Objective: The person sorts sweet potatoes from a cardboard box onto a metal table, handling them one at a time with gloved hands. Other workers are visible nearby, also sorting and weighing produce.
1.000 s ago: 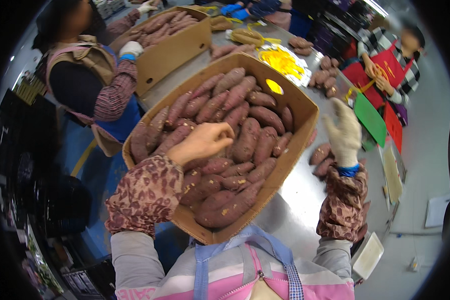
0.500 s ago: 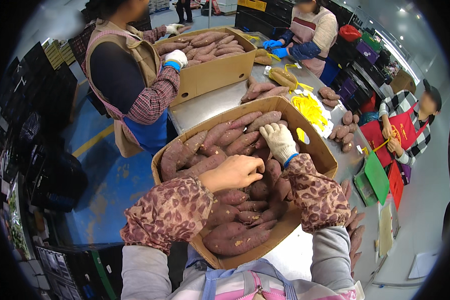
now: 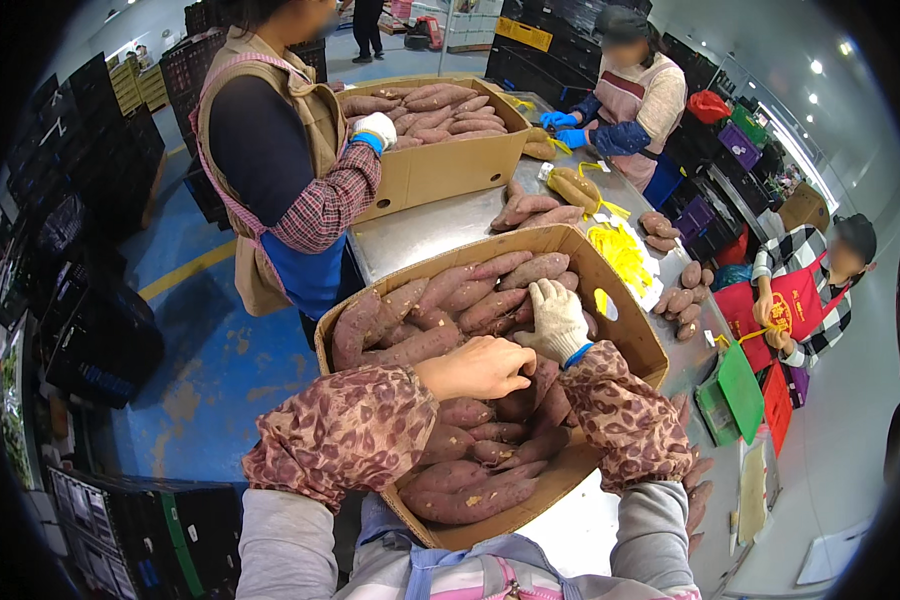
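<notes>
A cardboard box full of purple-skinned sweet potatoes sits before me on a steel table. My bare left hand rests over the middle of the pile, its fingers curled down and their tips partly hidden. Just above and right of it, my right hand, in a cream glove, has its fingers bent round a sweet potato among the others. Both forearms wear leopard-print sleeve covers.
A co-worker at left handles potatoes in a second box. A blue-gloved person works behind. Another in a red apron is at right, near green trays. Yellow tags and potato bundles lie rightward.
My right hand has moved from the table's right side into the box, beside my left. The view has tilted upward, showing more of the co-workers. Both hands shifted only slightly since half a second ago.
</notes>
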The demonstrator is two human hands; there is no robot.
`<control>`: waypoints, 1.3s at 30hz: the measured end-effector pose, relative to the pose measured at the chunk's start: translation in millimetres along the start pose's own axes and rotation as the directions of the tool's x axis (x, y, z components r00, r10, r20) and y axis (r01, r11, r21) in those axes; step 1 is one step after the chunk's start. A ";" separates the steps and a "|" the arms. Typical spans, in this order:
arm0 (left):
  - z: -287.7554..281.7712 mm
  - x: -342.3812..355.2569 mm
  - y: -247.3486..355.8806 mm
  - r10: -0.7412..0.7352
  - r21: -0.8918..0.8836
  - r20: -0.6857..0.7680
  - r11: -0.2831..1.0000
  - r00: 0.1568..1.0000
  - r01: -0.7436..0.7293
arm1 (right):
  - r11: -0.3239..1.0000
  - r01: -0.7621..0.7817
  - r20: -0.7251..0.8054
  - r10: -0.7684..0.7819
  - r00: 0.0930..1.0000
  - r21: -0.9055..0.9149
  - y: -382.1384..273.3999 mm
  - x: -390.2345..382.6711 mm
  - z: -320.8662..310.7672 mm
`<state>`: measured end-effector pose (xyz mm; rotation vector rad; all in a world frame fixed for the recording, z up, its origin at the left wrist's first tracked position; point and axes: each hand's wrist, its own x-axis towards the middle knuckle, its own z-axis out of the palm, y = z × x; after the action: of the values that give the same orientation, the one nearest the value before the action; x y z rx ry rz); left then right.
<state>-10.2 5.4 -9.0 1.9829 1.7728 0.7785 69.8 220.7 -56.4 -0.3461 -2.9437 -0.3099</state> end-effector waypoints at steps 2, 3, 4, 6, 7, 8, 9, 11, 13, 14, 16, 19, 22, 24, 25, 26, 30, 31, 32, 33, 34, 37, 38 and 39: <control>1.7 -0.5 -0.5 0.013 0.007 0.014 1.000 1.000 -0.013 | 0.999 -0.032 -0.059 0.031 0.998 -0.006 -4.2 0.4 4.6; 2.1 -0.5 -1.0 0.009 0.007 0.027 1.000 1.000 -0.009 | 1.000 -0.015 -0.114 0.014 0.993 -0.004 -5.3 1.9 6.9; 2.4 -0.7 -1.6 0.005 0.008 0.038 1.000 0.999 -0.005 | 0.999 -0.029 -0.105 0.027 0.994 -0.019 -7.0 4.5 9.6; 2.4 -1.0 -2.6 -0.005 0.013 0.044 1.000 0.999 0.004 | 0.998 -0.040 -0.095 0.036 0.995 -0.047 -7.7 9.4 12.9; 2.3 -1.2 -2.9 -0.002 0.014 0.037 1.000 0.999 0.002 | 0.997 -0.039 -0.093 0.034 0.995 -0.059 -7.2 11.5 13.4; 2.1 -1.4 -3.1 -0.001 0.000 0.038 1.000 0.999 0.001 | 0.997 -0.042 -0.075 0.037 0.996 -0.065 -5.6 12.9 12.9; 1.9 -1.8 -3.3 -0.001 0.016 0.028 1.000 1.000 0.001 | 0.998 -0.021 -0.111 0.013 0.994 -0.064 -3.4 13.8 11.9; 1.7 -2.4 -3.4 -0.004 0.016 0.022 1.000 1.000 0.003 | 0.999 0.012 -0.130 -0.017 0.991 -0.041 4.2 14.5 7.6; 1.9 -2.5 -3.9 -0.012 0.027 0.029 1.000 1.000 0.011 | 0.998 0.000 -0.289 0.018 0.957 0.060 11.5 14.7 3.5; 2.2 -2.3 -4.3 -0.015 0.032 0.029 0.999 0.999 0.014 | 0.991 -0.031 -0.334 0.072 0.940 0.127 13.5 14.6 2.3; 2.7 -1.4 -5.5 -0.012 0.031 0.026 0.999 1.000 0.011 | 0.984 -0.103 -0.347 0.148 0.926 0.144 12.8 14.3 2.1; 1.8 -0.5 -7.5 -0.023 0.022 0.035 1.000 0.999 0.023 | 0.980 -0.146 -0.300 0.182 0.937 0.138 12.9 15.5 -0.3; -1.0 0.8 -8.3 -0.004 0.007 -0.030 1.000 1.000 0.004 | 0.927 -0.225 -0.217 0.295 0.930 0.299 29.4 17.6 -11.7; -3.4 2.7 -8.6 -0.014 -0.047 -0.111 0.999 0.994 0.009 | 0.739 -0.395 -0.147 0.549 0.823 0.546 51.7 9.2 -24.4; -4.1 5.4 -8.4 0.024 -0.047 -0.246 0.998 0.969 -0.037 | 0.571 -0.414 -0.032 0.612 0.790 0.709 63.9 6.0 -31.4; -4.5 8.4 -8.5 0.032 -0.046 -0.339 0.998 0.940 -0.051 | 0.352 -0.438 0.101 0.673 0.733 0.827 72.8 2.4 -36.9; -10.4 19.7 -16.6 -0.076 -0.124 -0.655 0.992 0.752 -0.008 | -0.189 -0.098 0.194 0.596 0.779 0.977 68.1 -33.0 -49.5; -10.5 20.6 -18.1 -0.196 -0.267 -0.602 0.963 0.775 0.036 | -0.300 -0.105 0.257 0.528 0.809 0.948 61.7 -43.6 -54.6; -10.6 20.5 -19.1 -0.325 -0.408 -0.527 0.907 0.785 0.102 | -0.420 -0.089 0.274 0.404 0.873 0.903 53.5 -52.9 -60.5; -9.3 17.6 -18.3 -0.352 -0.534 -0.399 0.840 0.847 0.097 | -0.427 -0.080 0.261 0.385 0.885 0.901 43.2 -59.7 -65.9; -11.2 18.5 -18.2 -0.418 -0.651 -0.173 0.728 0.892 0.215 | -0.463 -0.012 0.166 0.294 0.941 0.886 31.7 -63.7 -70.1; -6.0 10.8 -6.4 -0.230 -0.907 0.336 0.183 0.913 0.379 | -0.589 0.043 0.122 0.238 0.964 0.807 0.8 -69.8 -79.5; -7.5 7.1 -3.9 0.029 -0.919 0.392 0.055 0.919 0.390 | -0.601 0.033 0.141 0.241 0.960 0.798 -7.7 -66.6 -79.5; -7.2 5.4 -0.5 0.208 -0.898 0.418 -0.050 0.884 0.436 | -0.594 0.042 0.162 0.286 0.945 0.804 -15.5 -64.4 -78.3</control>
<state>-14.8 10.2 -2.8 0.7161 0.4983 0.9872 138.4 175.0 4.6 -0.2903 -1.3722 2.2482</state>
